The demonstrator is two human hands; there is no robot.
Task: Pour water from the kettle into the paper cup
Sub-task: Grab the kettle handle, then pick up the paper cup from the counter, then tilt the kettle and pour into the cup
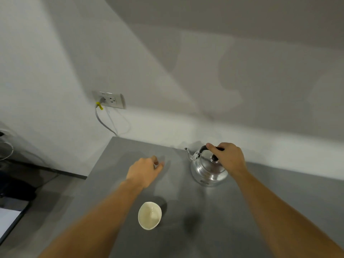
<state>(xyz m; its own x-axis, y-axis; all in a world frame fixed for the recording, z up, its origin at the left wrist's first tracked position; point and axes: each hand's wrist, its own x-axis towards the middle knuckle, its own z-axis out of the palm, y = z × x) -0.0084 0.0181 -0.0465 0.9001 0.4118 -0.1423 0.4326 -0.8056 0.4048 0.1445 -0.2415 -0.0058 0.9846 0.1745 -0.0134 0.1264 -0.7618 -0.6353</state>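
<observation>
A shiny metal kettle (206,169) with a black handle and a black lid knob stands on the grey table (115,164), its spout pointing left. My right hand (228,158) is closed around the kettle's handle from above. A white paper cup (149,215) stands upright nearer to me, left of the kettle; I see nothing inside it. My left hand (146,171) hovers palm down over the table beyond the cup, fingers loosely curled and holding nothing.
A white wall rises right behind the table. A wall socket (109,100) with a plugged grey cable (104,121) sits at the upper left. Dark objects and a glass (5,149) lie on a lower surface past the table's left edge.
</observation>
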